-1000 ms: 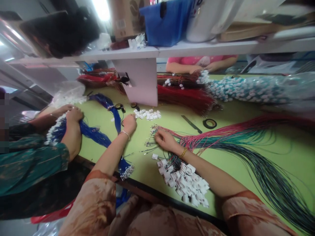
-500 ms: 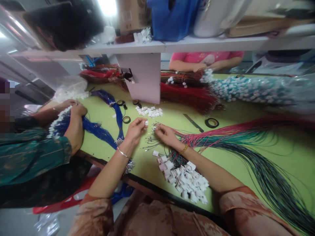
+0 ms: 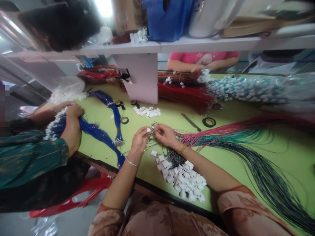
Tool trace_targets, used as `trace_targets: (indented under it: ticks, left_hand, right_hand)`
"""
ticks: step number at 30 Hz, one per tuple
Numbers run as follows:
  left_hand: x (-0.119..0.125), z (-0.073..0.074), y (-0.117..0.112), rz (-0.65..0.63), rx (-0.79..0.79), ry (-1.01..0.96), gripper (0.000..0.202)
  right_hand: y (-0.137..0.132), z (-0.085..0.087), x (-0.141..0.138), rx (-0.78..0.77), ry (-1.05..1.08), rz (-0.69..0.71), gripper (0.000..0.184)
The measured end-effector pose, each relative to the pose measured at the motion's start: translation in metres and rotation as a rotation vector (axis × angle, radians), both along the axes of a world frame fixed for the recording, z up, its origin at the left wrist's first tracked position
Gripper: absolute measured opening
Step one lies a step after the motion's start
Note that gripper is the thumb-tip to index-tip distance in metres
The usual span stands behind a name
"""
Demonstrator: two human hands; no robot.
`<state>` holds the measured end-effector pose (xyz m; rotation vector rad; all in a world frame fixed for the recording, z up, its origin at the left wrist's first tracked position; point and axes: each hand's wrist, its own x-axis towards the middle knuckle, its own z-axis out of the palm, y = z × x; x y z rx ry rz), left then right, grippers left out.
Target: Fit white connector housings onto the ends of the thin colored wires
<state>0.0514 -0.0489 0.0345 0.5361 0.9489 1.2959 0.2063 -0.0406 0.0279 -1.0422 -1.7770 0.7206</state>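
Between the thumb and fingers of my left hand is a small white connector housing. My right hand pinches a wire close to its metal-tipped end, right beside the housing; whether the tip is inside cannot be made out. Bare terminal ends fan out around my fingertips. They belong to a long bundle of red, green and black wires that runs off to the right under my forearm. Below my hands lies a heap of wires fitted with white connectors. Loose white housings lie beyond my hands.
Rolls of black tape and a flat dark blade-like strip lie on the green table. At left, a co-worker's hands hold blue wires. A low shelf crosses above. Another person sits opposite.
My left hand has moved right and slightly down with the white housing, closing up to my right hand. My right hand stays nearly in place; the view has shifted slightly.
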Motion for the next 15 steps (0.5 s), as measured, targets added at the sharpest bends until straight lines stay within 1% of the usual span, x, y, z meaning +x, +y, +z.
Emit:
trace_targets:
  ticks: [7, 11, 13, 15]
  left_hand:
    - [0.003, 0.0, -0.002, -0.039, 0.011, 0.045, 0.015]
    - [0.008, -0.006, -0.005, -0.027, 0.079, 0.178, 0.022]
    - [0.01, -0.01, -0.006, -0.024, 0.114, 0.245, 0.025]
    - [0.012, -0.013, -0.007, -0.007, 0.123, 0.267, 0.027]
  right_hand:
    - [-0.001, 0.004, 0.003, 0.118, -0.129, 0.008, 0.007]
    - [-0.001, 0.004, 0.003, 0.193, -0.215, 0.015, 0.009]
    - [0.0, 0.002, 0.004, 0.178, -0.236, 0.009, 0.01]
    - [0.0, 0.0, 0.005, 0.115, -0.229, 0.014, 0.011]
